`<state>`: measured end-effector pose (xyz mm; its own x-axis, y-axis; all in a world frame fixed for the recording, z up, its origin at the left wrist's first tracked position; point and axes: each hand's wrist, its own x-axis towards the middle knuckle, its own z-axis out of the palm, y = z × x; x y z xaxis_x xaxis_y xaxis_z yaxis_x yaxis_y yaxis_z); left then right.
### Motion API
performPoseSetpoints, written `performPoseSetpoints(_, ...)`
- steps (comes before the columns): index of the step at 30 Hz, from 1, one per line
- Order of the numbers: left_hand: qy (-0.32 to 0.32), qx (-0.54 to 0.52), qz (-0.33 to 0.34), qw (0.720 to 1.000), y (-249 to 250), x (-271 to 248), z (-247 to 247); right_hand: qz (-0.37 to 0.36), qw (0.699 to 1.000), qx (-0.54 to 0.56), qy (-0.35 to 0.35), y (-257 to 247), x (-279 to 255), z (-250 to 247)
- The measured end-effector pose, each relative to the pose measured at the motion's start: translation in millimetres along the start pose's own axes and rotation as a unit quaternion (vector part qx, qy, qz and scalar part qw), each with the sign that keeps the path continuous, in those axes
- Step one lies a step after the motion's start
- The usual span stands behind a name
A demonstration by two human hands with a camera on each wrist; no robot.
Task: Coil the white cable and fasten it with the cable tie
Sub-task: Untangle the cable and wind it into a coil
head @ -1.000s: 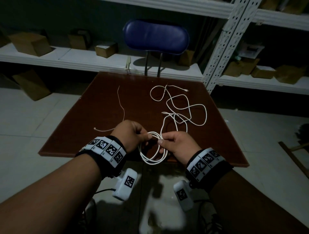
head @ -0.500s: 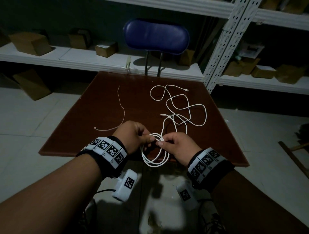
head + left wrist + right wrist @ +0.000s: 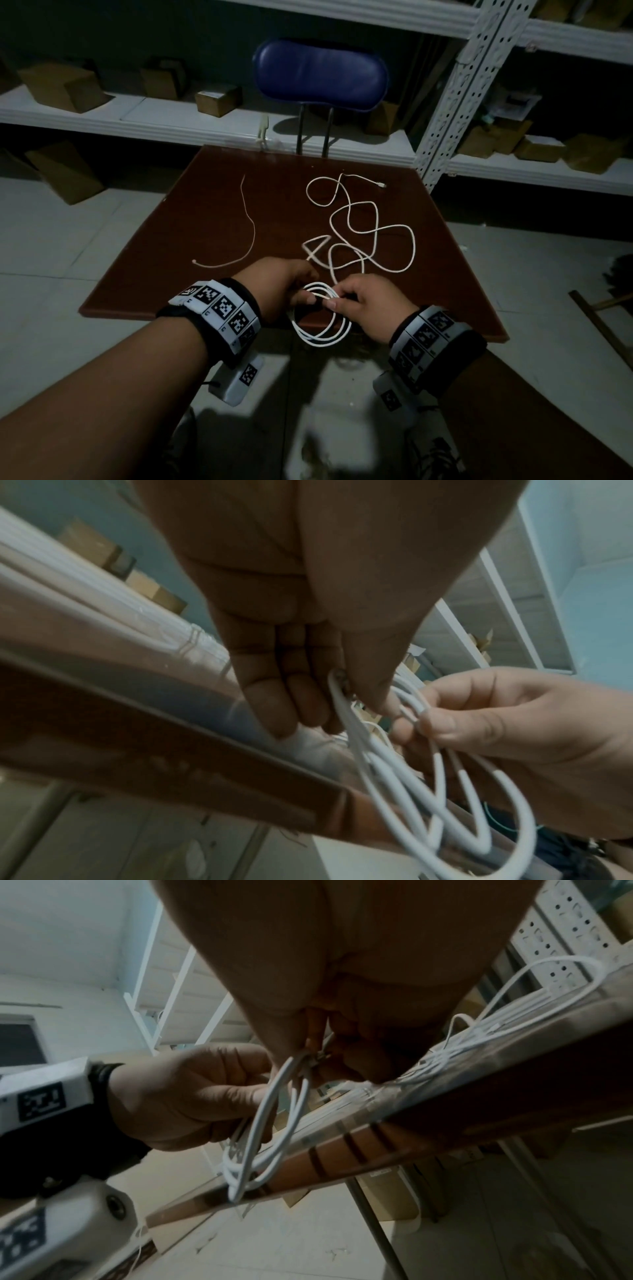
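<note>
A white cable (image 3: 373,236) lies in loose loops on the dark red table (image 3: 212,219), its plug end at the far side. Part of it is wound into a small coil (image 3: 322,329) that hangs at the table's near edge. My left hand (image 3: 291,291) pinches the coil's left top, thumb against fingers, as the left wrist view shows with the coil (image 3: 428,791) hanging below. My right hand (image 3: 363,305) pinches the coil's top right between thumb and forefinger. The coil (image 3: 270,1123) hangs below the fingers in the right wrist view. A thin white cable tie (image 3: 246,236) lies on the table's left part.
A blue chair (image 3: 320,75) stands behind the table. White shelves (image 3: 137,113) with cardboard boxes run along the back, and a perforated upright (image 3: 459,85) rises at the table's far right corner. Grey tiled floor surrounds the table.
The right hand has brought another turn of cable to the coil, and the loose loops on the table have been drawn nearer. The coil has more turns. The tie has not moved.
</note>
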<state>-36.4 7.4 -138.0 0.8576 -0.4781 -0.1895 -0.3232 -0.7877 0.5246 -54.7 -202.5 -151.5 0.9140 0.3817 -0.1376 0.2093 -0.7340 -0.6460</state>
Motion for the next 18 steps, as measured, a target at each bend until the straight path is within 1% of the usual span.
performPoseSetpoints(3,0.025,0.044,0.000,0.999,-1,1,-1,0.007,1.000,0.007,0.014,-1,0,0)
performPoseSetpoints(6,0.030,0.047,0.000,0.998,-2,0,-3,0.013,1.000,0.014,0.025,-5,0,-1)
performPoseSetpoints(9,0.050,0.063,0.004,0.997,-3,2,-8,0.006,0.999,0.018,0.028,-7,1,-2)
performPoseSetpoints(10,0.048,0.070,0.002,0.996,-2,2,-10,0.003,0.999,0.019,0.032,-8,1,-2)
performPoseSetpoints(13,0.010,0.125,-0.003,0.992,4,3,-13,0.002,0.998,0.032,0.045,-8,2,-1)
performPoseSetpoints(14,0.014,0.129,-0.002,0.992,6,3,-14,0.004,0.998,0.038,0.049,-8,2,0)
performPoseSetpoints(16,0.042,0.103,-0.007,0.994,5,1,-13,0.008,0.997,0.054,0.060,-8,2,0)
performPoseSetpoints(18,0.063,0.042,-0.024,0.997,3,-3,-12,0.011,0.993,0.101,0.068,-11,2,-1)
